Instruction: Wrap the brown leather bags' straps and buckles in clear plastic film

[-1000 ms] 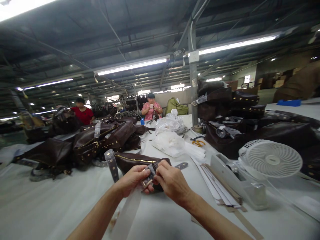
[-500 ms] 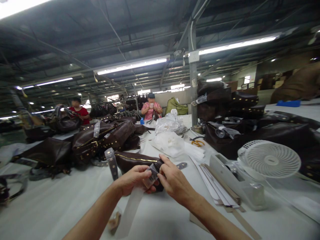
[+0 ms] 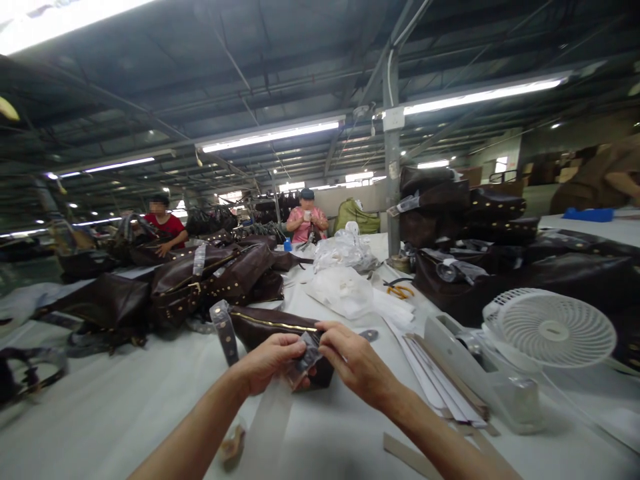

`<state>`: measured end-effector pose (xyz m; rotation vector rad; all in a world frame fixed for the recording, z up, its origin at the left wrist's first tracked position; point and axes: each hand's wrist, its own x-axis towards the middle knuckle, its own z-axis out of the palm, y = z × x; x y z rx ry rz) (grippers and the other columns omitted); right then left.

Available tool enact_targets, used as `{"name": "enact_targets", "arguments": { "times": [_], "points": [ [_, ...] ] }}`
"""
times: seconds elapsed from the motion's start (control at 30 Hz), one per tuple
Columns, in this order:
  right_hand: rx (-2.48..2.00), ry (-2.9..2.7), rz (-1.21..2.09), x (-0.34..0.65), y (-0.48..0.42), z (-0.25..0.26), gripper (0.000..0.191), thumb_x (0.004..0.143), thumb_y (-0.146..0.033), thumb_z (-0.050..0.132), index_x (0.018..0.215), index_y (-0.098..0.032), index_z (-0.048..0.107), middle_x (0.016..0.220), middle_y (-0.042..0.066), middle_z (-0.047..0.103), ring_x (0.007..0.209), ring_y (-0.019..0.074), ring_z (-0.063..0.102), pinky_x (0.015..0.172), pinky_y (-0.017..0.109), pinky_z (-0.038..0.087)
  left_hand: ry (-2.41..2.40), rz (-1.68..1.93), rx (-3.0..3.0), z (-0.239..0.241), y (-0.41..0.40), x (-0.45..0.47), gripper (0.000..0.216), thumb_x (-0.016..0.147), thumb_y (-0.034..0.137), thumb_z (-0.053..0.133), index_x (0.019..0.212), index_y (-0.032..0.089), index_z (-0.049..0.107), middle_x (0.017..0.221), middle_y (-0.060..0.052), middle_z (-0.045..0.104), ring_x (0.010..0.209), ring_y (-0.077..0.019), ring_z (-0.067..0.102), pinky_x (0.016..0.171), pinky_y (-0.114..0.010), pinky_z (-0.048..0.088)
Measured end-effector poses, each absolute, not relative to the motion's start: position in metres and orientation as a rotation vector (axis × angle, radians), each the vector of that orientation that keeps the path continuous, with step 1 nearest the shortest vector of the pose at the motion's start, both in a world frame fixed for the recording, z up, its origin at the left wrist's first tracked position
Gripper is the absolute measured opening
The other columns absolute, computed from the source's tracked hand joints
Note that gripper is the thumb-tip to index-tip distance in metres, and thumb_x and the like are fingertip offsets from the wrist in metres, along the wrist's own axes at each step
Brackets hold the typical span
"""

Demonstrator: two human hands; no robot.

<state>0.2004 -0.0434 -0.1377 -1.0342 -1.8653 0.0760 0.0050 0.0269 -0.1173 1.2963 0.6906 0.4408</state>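
A dark brown leather bag with a gold zipper lies in front of me on the white-covered table. My left hand pinches a plastic-wrapped strap of this bag between thumb and fingers. Closed at the strap's other side, my right hand has its fingertips on the wrapping. Below my left hand trails a long translucent plastic strip. A studded strap end, wrapped in clear film, stands up at the bag's left. My hands partly hide the bag's right end.
To the right are a tape dispenser, a white fan and cardboard strips. Brown bags are piled left, and others right. Beyond are plastic bags, orange-handled scissors and co-workers.
My right hand has come down slightly along the strap, and the dark strap piece at its fingertips now sits lower. The co-worker in red has leaned and reached toward the bags.
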Motion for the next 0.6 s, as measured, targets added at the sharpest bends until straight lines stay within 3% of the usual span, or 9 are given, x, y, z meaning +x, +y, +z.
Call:
{"name": "enact_targets", "arguments": {
  "times": [0.13,0.2,0.3,0.4,0.6],
  "points": [
    [-1.261,-1.937,-0.054,0.216,-0.036,-0.123,0.025,0.092,-0.025,0.049,0.111,-0.025,0.065,0.133,0.01,0.058,0.131,0.0287,0.044,0.103,0.049,0.037,0.697,0.417,1.286,-0.114,0.027,0.003,0.045,0.066,0.047,0.08,0.088,0.011,0.063,0.075,-0.011,0.069,0.056,-0.0171,0.064,0.055,-0.027,0.048],
    [-1.303,-2.033,0.056,0.222,-0.029,-0.119,0.028,0.092,-0.029,0.05,0.116,-0.028,0.065,0.126,0.008,0.063,0.128,0.0289,0.046,0.104,0.052,0.032,0.694,0.397,1.3,-0.112,0.027,0.002,0.047,0.064,0.047,0.08,0.088,0.011,0.065,0.075,-0.011,0.069,0.056,-0.017,0.063,0.056,-0.028,0.048],
    [-1.226,-2.066,0.408,0.224,-0.02,-0.116,0.024,0.089,-0.033,0.054,0.107,-0.024,0.068,0.103,0.004,0.07,0.102,0.022,0.06,0.096,0.039,0.04,0.69,0.371,1.336,-0.11,0.026,0.001,0.045,0.065,0.046,0.08,0.089,0.01,0.067,0.076,-0.012,0.07,0.057,-0.0174,0.063,0.056,-0.028,0.049],
    [-1.147,-1.957,0.629,0.222,-0.013,-0.118,0.016,0.08,-0.031,0.064,0.09,-0.02,0.068,0.084,0.001,0.068,0.083,0.0177,0.059,0.076,0.027,0.044,0.697,0.335,1.365,-0.109,0.026,0.001,0.045,0.066,0.048,0.078,0.087,0.009,0.067,0.075,-0.013,0.07,0.056,-0.0183,0.064,0.053,-0.026,0.047],
    [-1.023,-1.801,0.773,0.219,-0.005,-0.124,0.01,0.075,-0.026,0.065,0.081,-0.018,0.064,0.075,-0.002,0.062,0.075,0.014,0.054,0.07,0.025,0.041,0.69,0.318,1.356,-0.108,0.028,0.002,0.046,0.068,0.05,0.077,0.088,0.01,0.068,0.078,-0.012,0.071,0.057,-0.0175,0.064,0.055,-0.026,0.048]
  ]
}}
